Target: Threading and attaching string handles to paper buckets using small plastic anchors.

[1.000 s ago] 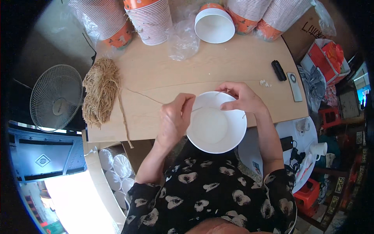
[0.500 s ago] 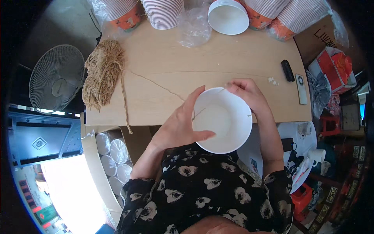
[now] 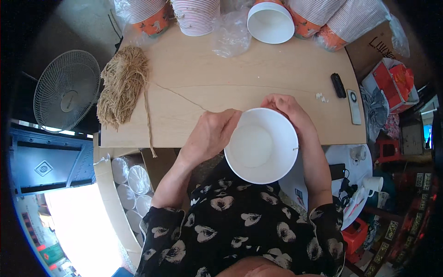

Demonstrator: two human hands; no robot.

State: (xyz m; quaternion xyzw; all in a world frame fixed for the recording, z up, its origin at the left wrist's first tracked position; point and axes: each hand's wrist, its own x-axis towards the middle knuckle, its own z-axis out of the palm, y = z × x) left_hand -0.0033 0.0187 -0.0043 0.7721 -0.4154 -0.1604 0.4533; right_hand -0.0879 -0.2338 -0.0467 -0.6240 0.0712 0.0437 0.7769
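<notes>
A white paper bucket [image 3: 251,147] is tipped so that I look into its round opening, just past the table's front edge. My left hand [image 3: 213,134] is closed at its left side, thumb near the rim, fingertips partly hidden. A thin tan twine [image 3: 182,96] runs from a bundle of twine [image 3: 123,87] to the back of that hand. My right hand [image 3: 291,114] curls round the bucket's far right side, its fingertips hidden behind the rim. A short bit of twine [image 3: 296,148] pokes through the right wall near the rim.
Stacked paper buckets [image 3: 196,18] line the table's far edge, beside crumpled clear plastic [image 3: 231,34] and a tilted bucket [image 3: 271,24]. A black object [image 3: 338,85] and a pale remote-like object [image 3: 354,107] lie at right. A fan [image 3: 68,92] and a carton of wrapped stacks [image 3: 108,198] stand left.
My left hand has drawn its thumb out of the bucket and closed at its side. The twine inside the bucket no longer shows. My right fingers have slipped behind the rim.
</notes>
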